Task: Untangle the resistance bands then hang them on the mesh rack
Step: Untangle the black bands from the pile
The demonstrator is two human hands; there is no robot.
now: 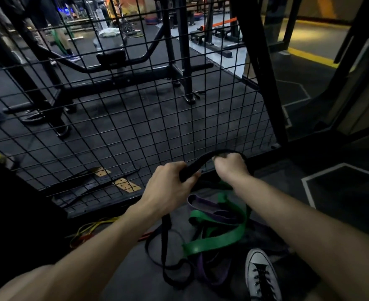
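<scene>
Both hands are up on the black band: the left hand is wrapped round one side of its arch, the right hand clenched on the other, holding the loop just in front of the mesh rack. The rest of the black band trails down to the floor, into a heap with the green band and purple band. Thin yellow and red bands lie left of the heap; a grey sneaker stands beside it.

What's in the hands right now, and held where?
Both hands, left and right, grip the black rubber resistance band at its raised top loop; the rest trails down to the floor.
</scene>
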